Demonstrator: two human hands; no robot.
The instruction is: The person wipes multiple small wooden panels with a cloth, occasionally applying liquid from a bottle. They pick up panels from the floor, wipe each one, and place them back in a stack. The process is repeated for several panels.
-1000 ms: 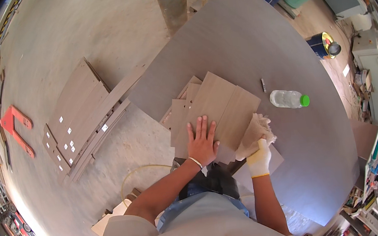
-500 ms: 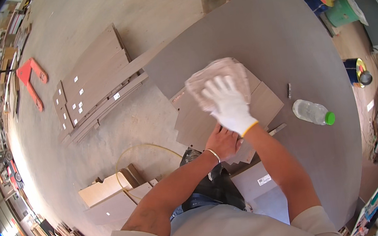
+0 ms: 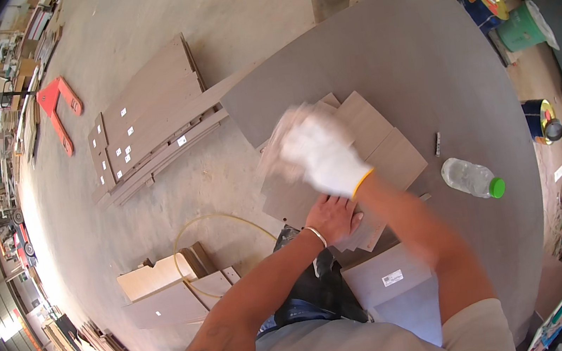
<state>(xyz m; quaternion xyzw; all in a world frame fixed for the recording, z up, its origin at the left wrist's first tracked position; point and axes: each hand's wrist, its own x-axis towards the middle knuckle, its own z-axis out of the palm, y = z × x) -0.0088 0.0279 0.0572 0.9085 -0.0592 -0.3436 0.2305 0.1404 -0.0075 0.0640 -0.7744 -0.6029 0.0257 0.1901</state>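
My left hand (image 3: 334,219), bare and with a bracelet at the wrist, lies flat with fingers out on the near part of a stack of grey-brown wood panels (image 3: 377,124). The panels sit fanned and unevenly overlapped on a large grey board (image 3: 413,44). Over the stack's left side my right hand (image 3: 320,152), in a white glove with a yellow cuff, is smeared by motion. It presses a pinkish-beige cloth (image 3: 283,136) against the top panel; its fingers are blurred. Right of the stack lie a clear bottle (image 3: 466,177) with a green cap and a small slim object (image 3: 438,144).
On the floor at left are panel stacks (image 3: 156,92) with white labels and a red forked frame (image 3: 59,109). A yellow hose (image 3: 219,216) curves past smaller boards (image 3: 160,280). Tins (image 3: 485,3) and a green bucket (image 3: 521,29) stand beyond the board's right edge.
My right hand has swept the cloth left and slightly nearer, uncovering the far right panels. My left hand stays on the stack. The whole view has shifted slightly.
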